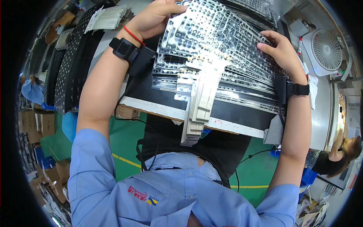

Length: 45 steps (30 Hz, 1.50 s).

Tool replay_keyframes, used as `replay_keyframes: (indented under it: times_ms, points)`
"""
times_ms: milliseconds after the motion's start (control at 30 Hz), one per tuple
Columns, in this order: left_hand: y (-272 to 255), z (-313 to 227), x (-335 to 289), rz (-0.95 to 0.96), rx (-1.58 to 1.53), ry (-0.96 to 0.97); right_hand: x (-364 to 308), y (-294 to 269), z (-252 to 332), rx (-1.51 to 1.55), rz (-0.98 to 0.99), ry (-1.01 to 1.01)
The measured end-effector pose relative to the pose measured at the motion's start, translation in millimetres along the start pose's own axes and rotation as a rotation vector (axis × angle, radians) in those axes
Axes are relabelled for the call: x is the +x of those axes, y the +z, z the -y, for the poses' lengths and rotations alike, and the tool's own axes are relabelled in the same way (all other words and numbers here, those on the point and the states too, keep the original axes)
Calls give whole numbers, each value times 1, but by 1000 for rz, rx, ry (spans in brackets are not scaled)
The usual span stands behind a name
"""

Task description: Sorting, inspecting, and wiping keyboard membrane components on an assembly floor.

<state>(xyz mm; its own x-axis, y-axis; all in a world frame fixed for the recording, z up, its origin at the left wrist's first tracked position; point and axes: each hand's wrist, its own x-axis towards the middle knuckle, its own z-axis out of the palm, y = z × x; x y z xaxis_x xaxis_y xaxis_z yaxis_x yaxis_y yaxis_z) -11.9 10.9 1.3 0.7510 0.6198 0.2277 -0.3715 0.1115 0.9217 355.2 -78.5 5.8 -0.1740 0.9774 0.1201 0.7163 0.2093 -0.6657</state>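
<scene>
Left hand [158,16] gripping the left edge of a glossy silvery sheet [211,32], dark-dotted in rows, right hand [283,52] half-curled at its right edge, hold unclear, layered stack [234,95] beneath, black tabletop [238,115] under all

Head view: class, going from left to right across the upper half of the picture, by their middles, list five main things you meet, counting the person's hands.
black dotted panel → left hand → stack of shiny dotted sheets → right hand → white fan
</scene>
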Motion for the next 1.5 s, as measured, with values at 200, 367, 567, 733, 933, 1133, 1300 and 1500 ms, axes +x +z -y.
replay_keyframes:
  times_ms: [200, 367, 567, 733, 933, 1133, 1300, 1500]
  points:
    - [21, -2, 5, -201, 135, -82, -4, -6, 1, 144, 45, -8]
    - [19, 1, 4, -286, 213, -77, -2, 0, 5, 143, 52, 4]
    - [28, -3, 3, -244, 71, -69, 7, 12, -4, 39, -89, -44]
    - [19, -2, 4, -160, 108, -73, 10, 7, -16, 115, -75, -40]
    - [22, 3, 5, -208, 103, -102, 8, 9, -17, 140, -62, 4]
    - [19, 8, 7, -316, 146, -88, 9, 6, -12, 138, 18, -12]
    - [0, 12, 6, -320, 120, -60, 2, 7, 30, 193, -106, 148]
    - [10, 0, 6, -126, 161, -42, 10, -4, -26, 136, -21, 87]
